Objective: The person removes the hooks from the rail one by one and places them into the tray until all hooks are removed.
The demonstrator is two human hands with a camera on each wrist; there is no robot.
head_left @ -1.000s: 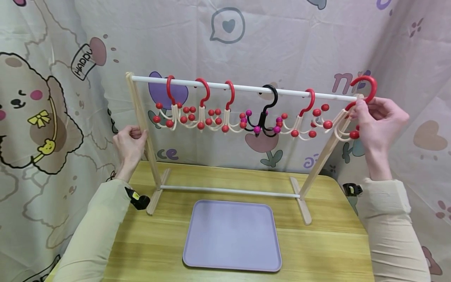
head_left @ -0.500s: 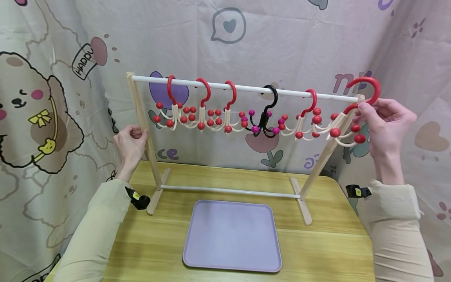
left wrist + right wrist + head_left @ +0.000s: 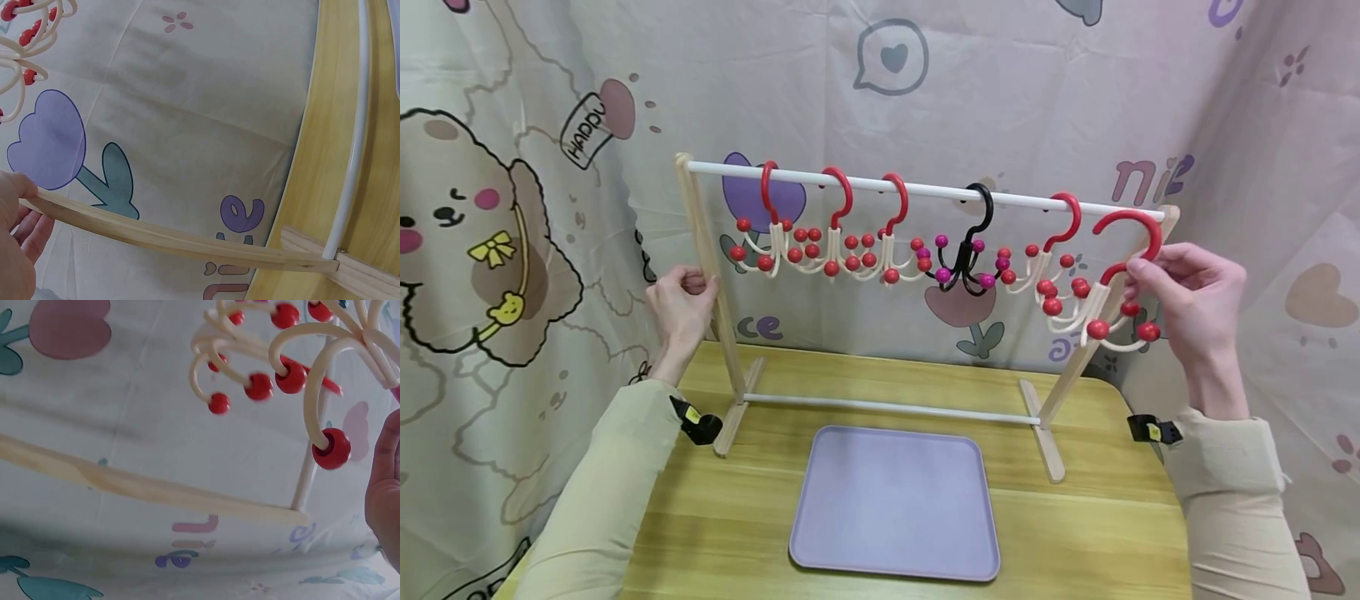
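The right hand is by the far right of the bench, and its grip pinches the lower part of a red hook, thumb in front. That hook belongs to the held hanger, whose cream arms end in red balls. The held hanger tilts on the near side of the right post, its hook opening left, close to the right end of the white rail; I cannot tell whether they touch. The left hand pinches the left post between thumb and fingers.

Along the rail hang, left to right, three red-hooked hangers, a black hanger with magenta balls, and a fifth hanger, red-hooked and leaning, its arms near those of the held one. The posts rise from wooden feet, with a white lower bar between them. A lavender tray lies on the near side of that bar. Beyond the bench is a printed curtain.
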